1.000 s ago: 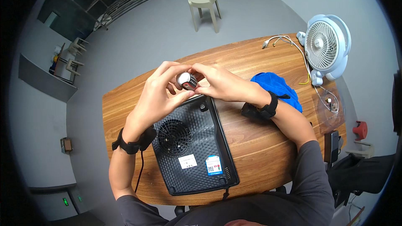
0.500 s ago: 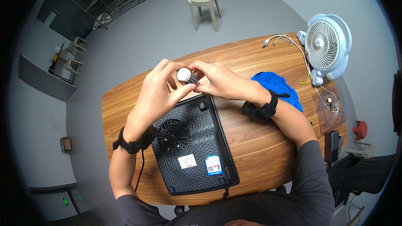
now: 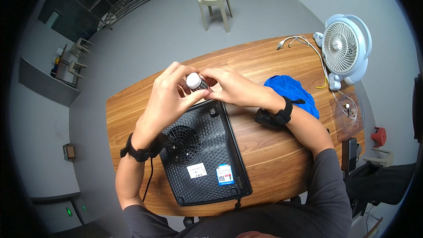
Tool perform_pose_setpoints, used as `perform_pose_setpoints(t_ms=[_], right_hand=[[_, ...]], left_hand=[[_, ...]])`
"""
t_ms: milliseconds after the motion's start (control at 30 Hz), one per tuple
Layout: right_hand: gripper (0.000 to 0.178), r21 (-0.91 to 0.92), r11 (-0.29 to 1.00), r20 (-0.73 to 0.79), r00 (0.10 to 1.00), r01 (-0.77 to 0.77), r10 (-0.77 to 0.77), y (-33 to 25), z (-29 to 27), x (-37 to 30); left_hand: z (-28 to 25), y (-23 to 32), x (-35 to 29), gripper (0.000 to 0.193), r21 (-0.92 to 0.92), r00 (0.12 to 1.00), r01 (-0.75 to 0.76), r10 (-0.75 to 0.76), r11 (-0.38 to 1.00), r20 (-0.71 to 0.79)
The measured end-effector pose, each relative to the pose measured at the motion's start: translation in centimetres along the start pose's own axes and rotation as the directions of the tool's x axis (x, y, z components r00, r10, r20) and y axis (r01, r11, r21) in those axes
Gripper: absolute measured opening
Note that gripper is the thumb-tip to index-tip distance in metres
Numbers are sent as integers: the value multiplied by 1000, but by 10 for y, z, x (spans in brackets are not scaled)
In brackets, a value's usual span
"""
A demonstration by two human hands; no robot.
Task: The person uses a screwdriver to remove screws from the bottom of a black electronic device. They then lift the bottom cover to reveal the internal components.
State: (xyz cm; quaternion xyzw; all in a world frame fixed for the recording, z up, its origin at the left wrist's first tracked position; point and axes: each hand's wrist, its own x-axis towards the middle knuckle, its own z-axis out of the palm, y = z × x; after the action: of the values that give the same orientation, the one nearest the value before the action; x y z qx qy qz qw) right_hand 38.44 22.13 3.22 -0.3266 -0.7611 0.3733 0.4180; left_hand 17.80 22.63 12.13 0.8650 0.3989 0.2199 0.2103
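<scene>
Two bare hands, the left hand (image 3: 165, 92) and the right hand (image 3: 235, 86), meet at a small white-ended cylinder (image 3: 194, 80) held near the far edge of the black appliance (image 3: 213, 150), which lies vented underside up. The cylinder's long axis slants from the white end, facing up beside the left fingers, along a checked side toward the right hand. Left thumb and fingers close around it; whether the right ones grip or merely touch is unclear. Its lower end is hidden, its height above the appliance uncertain.
</scene>
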Motion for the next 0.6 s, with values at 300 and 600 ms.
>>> perform_pose_setpoints(t_ms=[300, 600], right_hand=[[38, -2, 1000, 41, 999, -10, 10, -1, -3, 1], [37, 18, 1000, 20, 1000, 7, -7, -5, -3, 2]], left_hand=[[-1, -6, -2, 44, -102, 998, -69, 69, 992, -11], [-4, -4, -3, 44, -77, 996, -91, 90, 993, -28]])
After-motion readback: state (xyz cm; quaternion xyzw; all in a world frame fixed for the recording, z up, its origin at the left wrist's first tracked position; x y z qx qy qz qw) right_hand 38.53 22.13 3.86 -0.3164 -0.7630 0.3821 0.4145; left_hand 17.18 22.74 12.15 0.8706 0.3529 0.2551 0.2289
